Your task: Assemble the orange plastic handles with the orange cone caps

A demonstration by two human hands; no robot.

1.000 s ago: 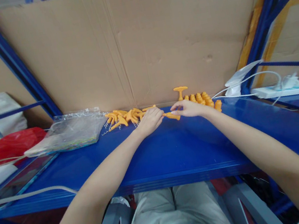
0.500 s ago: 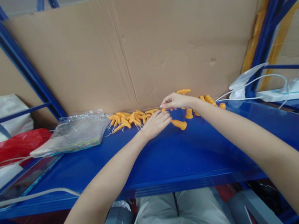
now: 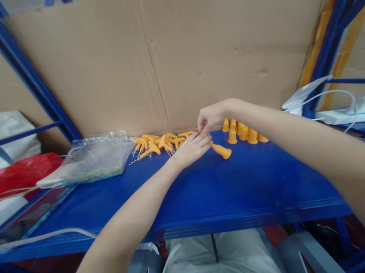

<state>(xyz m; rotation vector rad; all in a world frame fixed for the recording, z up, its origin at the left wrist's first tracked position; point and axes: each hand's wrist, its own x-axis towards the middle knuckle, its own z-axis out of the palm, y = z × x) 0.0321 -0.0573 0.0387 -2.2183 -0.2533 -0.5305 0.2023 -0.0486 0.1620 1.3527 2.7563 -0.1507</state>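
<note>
My left hand (image 3: 194, 149) is closed, fingers bent together, above the blue shelf. From under its fingertips sticks an orange bottle-shaped sleeve (image 3: 222, 151), tilted down to the right, its upper end hidden by the fingers. My right hand (image 3: 212, 115) meets the left fingertips from above in a pinch; whatever lies between its fingers is hidden. To the left lies a pile of orange corkscrews (image 3: 152, 146) with branched handles and metal spirals. Several more orange sleeves (image 3: 243, 132) stand upright on the right, partly behind my right forearm.
A tall cardboard sheet (image 3: 208, 42) backs the blue shelf (image 3: 194, 200). Clear plastic bags (image 3: 98, 158) and a red bag (image 3: 23, 176) lie left. At right is a white power strip (image 3: 358, 114) with cables. Blue uprights (image 3: 30, 74) frame both sides.
My right wrist has lifted and turned, with its fingertips now bent downward at the left hand. An orange handle seen above the right hand is out of sight, and more standing sleeves show.
</note>
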